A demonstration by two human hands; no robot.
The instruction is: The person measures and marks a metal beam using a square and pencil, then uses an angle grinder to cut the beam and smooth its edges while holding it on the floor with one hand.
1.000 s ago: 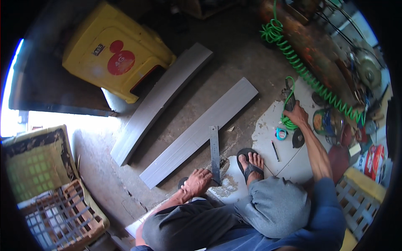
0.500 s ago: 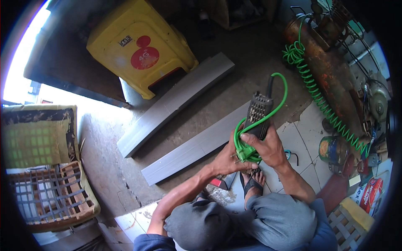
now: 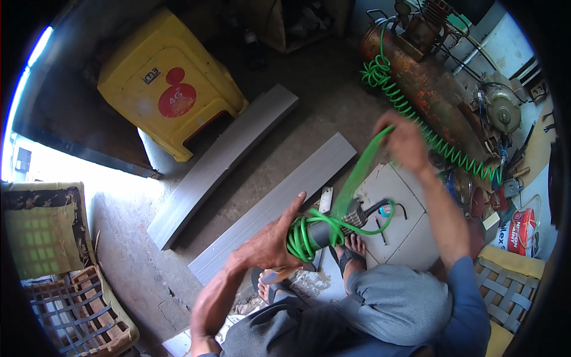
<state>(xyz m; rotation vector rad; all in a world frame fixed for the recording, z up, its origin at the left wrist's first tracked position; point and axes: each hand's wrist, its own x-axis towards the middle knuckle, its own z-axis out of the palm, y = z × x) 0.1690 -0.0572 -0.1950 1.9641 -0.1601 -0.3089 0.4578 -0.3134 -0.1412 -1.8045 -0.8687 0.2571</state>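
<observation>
A dark angle grinder (image 3: 321,234) lies across above my feet, its body wrapped in loops of a green power cord (image 3: 299,238). My left hand (image 3: 264,245) is closed round the wrapped end, thumb sticking up. Higher and to the right, my right hand (image 3: 405,143) grips a stretch of the cord, which runs taut and blurred down to the tool. The tool's vented end, with its black cord sleeve, points right. What is at the end under my left hand is hidden. Beyond the tool, two long grey boards (image 3: 229,160) lie roughly parallel on the floor.
A yellow plastic stool (image 3: 172,74) lies past the boards. At right stand a rusty compressor tank (image 3: 416,77) with a coiled green hose (image 3: 431,135) and a paint container (image 3: 522,232). A hex key (image 3: 405,210) lies on white tiles. A worn chair frame (image 3: 77,303) stands at left.
The grinder has swung from upright to nearly level. My right hand has left its body and moved up right, drawing out the cord; my left hand now holds the wrapped end.
</observation>
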